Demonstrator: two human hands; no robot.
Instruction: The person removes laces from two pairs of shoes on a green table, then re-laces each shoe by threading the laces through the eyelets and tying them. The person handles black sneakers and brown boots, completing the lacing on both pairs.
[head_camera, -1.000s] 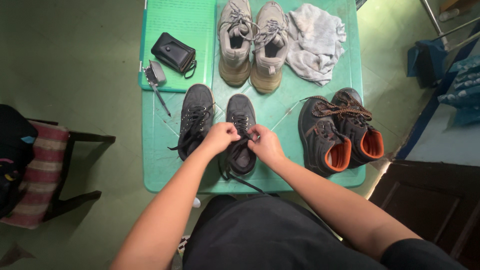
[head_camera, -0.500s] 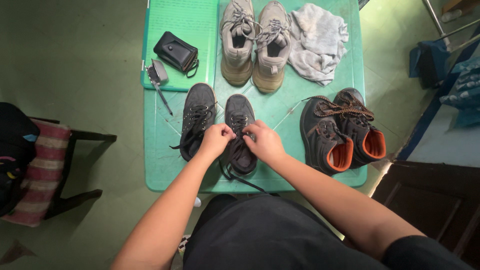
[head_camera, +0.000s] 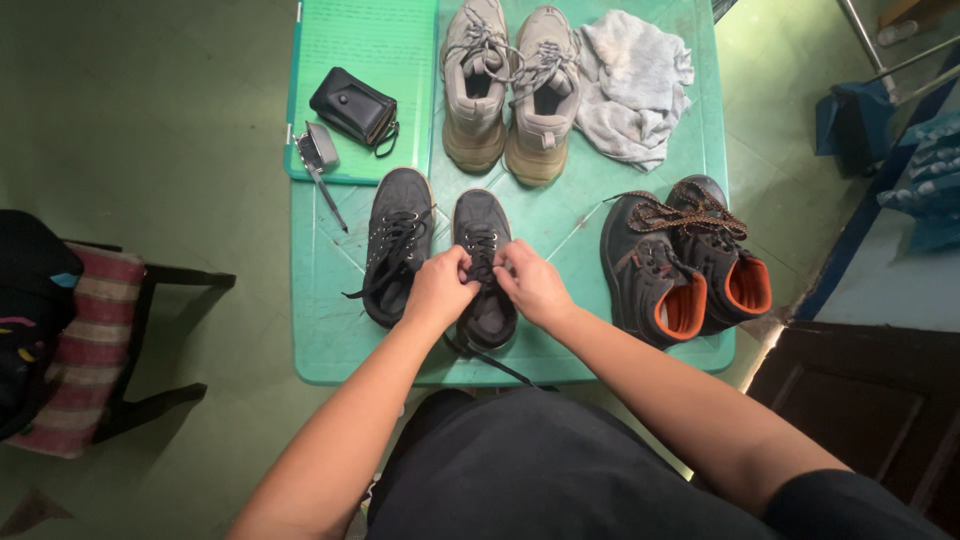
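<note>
Green plastic table (head_camera: 560, 215) w/ 3 shoe pairs: black (head_camera: 400, 240), beige (head_camera: 505, 85), black-orange (head_camera: 685, 265); grey cloth (head_camera: 632, 85), green mat (head_camera: 370, 45).

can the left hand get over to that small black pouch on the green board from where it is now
Probably yes. The left hand is on the laces of the black shoe, and the black pouch lies open to view farther left on the green board. Only the other black shoe lies between, low enough to pass over.
</note>
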